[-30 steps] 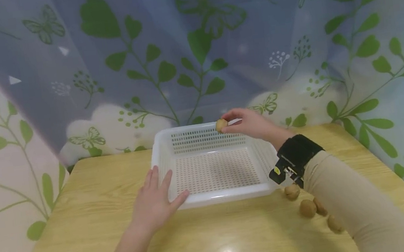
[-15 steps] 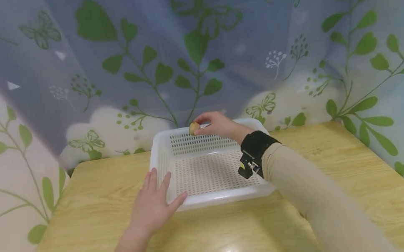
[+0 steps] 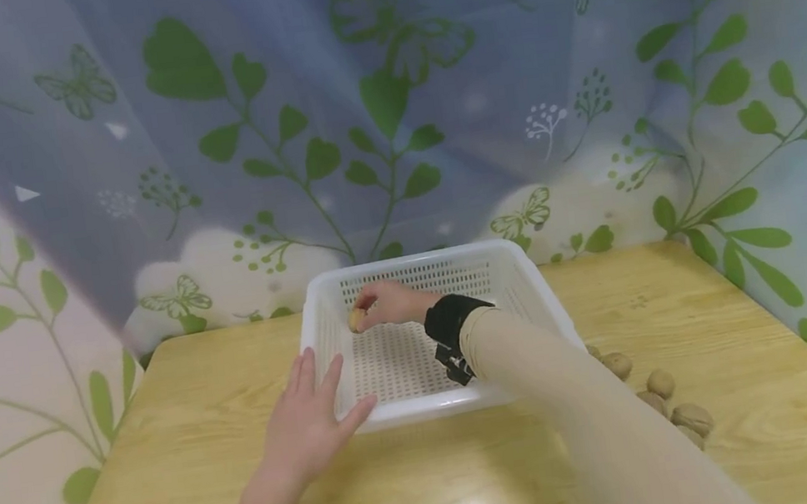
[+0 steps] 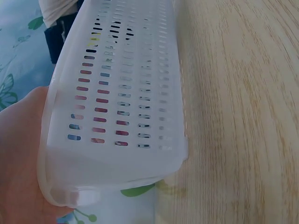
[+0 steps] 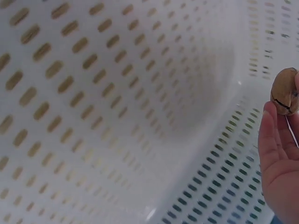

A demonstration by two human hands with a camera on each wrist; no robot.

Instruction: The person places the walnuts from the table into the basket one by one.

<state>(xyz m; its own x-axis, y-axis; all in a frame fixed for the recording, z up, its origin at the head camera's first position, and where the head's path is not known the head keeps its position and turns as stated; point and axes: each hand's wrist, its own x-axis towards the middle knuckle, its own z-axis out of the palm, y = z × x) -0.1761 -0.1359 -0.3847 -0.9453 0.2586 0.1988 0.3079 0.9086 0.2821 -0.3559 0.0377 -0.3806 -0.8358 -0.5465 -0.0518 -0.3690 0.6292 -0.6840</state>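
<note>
My right hand (image 3: 393,302) pinches a walnut (image 3: 357,318) between thumb and fingers, inside the white slotted plastic basket (image 3: 452,400) near its back left corner. The right wrist view shows a dark crack in that walnut (image 5: 283,91), which is held above the basket floor. My left hand (image 3: 307,423) rests with spread fingers on the basket's front left corner. In the left wrist view, part of the left hand (image 4: 21,154) lies against the rim of the basket (image 4: 112,163).
Several walnuts (image 3: 660,383) lie on the wooden table (image 3: 191,429) to the right of the basket, some partly behind the right sleeve (image 3: 581,407). A leaf-patterned cloth (image 3: 241,95) hangs behind the table.
My right hand has carried the walnut leftward from the basket's back rim, then down into the basket. The walnuts on the right show again beside the sleeve. My left hand stays at the corner.
</note>
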